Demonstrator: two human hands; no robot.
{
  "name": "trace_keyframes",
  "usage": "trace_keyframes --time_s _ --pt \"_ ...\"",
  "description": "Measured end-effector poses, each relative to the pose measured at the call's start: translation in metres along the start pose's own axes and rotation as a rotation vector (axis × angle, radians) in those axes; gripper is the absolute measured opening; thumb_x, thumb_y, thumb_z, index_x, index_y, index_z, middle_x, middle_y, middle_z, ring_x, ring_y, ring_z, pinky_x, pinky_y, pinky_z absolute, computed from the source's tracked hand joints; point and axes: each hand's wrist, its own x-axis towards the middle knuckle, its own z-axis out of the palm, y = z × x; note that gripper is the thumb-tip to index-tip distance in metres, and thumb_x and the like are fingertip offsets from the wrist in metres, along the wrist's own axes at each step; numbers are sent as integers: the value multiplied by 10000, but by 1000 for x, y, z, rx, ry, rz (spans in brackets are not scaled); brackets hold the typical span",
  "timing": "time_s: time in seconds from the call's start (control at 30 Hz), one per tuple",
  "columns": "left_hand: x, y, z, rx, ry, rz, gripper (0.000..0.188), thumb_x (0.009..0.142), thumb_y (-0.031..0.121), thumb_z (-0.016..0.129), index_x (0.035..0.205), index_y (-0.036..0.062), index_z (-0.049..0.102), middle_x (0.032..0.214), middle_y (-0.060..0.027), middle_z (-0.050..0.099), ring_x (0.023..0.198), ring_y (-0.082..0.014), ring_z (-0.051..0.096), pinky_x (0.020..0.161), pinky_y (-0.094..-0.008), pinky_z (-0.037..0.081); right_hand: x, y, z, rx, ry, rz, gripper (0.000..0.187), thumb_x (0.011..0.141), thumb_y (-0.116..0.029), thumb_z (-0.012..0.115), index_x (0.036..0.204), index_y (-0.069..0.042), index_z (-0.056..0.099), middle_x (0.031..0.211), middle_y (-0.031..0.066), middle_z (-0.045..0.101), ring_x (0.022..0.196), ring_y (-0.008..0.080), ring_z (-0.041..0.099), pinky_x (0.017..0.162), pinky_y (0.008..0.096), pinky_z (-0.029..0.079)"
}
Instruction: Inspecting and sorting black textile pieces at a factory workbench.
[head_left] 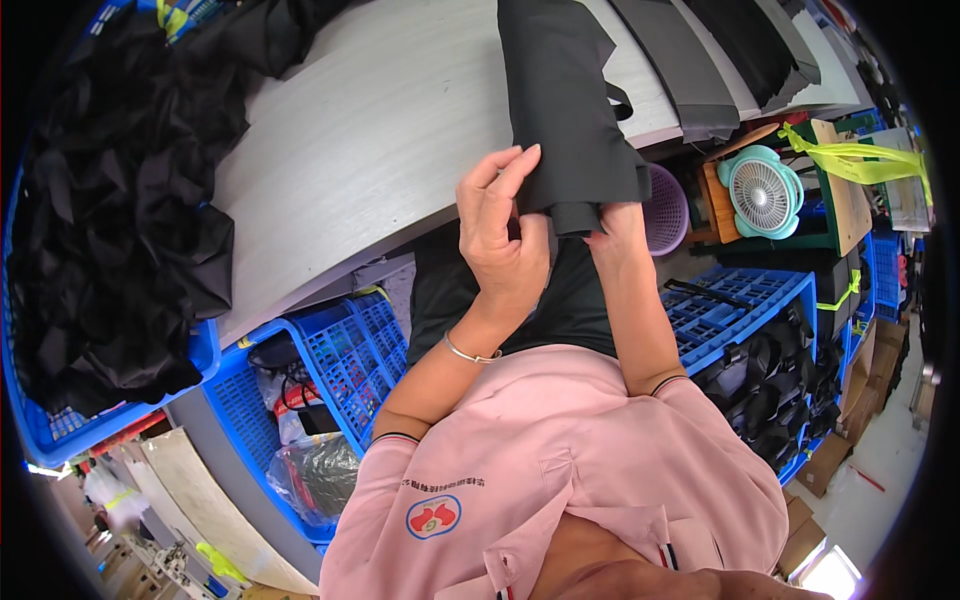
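Note:
A long black fabric piece [565, 110], with a small strap loop [620, 102] on its right side, lies over the table's near edge toward me. Its near end is folded or rolled under. My left hand [508, 215] is at the left edge of that end, fingers bent, fingertips against the cloth and thumb below. From beneath, my right hand [618, 225] reaches into the near end on the right; the cloth covers its fingers, so their grip is hidden.
Black fabric [120, 200] is heaped in a blue crate at left. Flat dark pieces [680, 70] lie at the table's far right. Blue crates [345, 350] stand below the table on both sides. A purple basket [665, 210] and a teal fan [762, 193] are at right.

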Motion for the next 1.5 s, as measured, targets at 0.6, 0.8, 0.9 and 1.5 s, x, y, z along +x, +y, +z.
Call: trace_keyframes --time_s 0.6,0.8,0.9,1.5 --pt "-11 -3 1 -98 -43 -26 573 775 -166 644 1306 47 634 1197 -82 560 806 -90 546 671 -213 472 6 18 -3 310 -100 140 359 971 -232 580 1241 3 557 1115 132 647 956 250 670 822 378 591" --pt "-10 -6 -1 -96 -52 -5 599 766 -188 619 1317 48 627 1206 -82 553 830 -87 537 691 -217 468 7 21 -1 149 -9 102 373 978 -248 569 1262 -6 555 1149 134 648 985 256 670 832 386 591" --pt "-10 -9 -4 -98 -64 18 652 743 -213 590 1337 56 614 1218 -92 544 832 -98 538 696 -221 472 3 22 9 137 56 82 340 968 -238 575 1216 -6 591 1084 113 675 912 218 690 765 333 608" --pt "-40 -47 -32 -364 77 -634 321 1022 112 509 1295 -17 617 941 -51 714 756 -87 644 679 -242 545 11 -9 -7 -1118 -388 37 493 909 1 579 1384 51 457 1373 153 558 1252 241 534 1059 329 410"
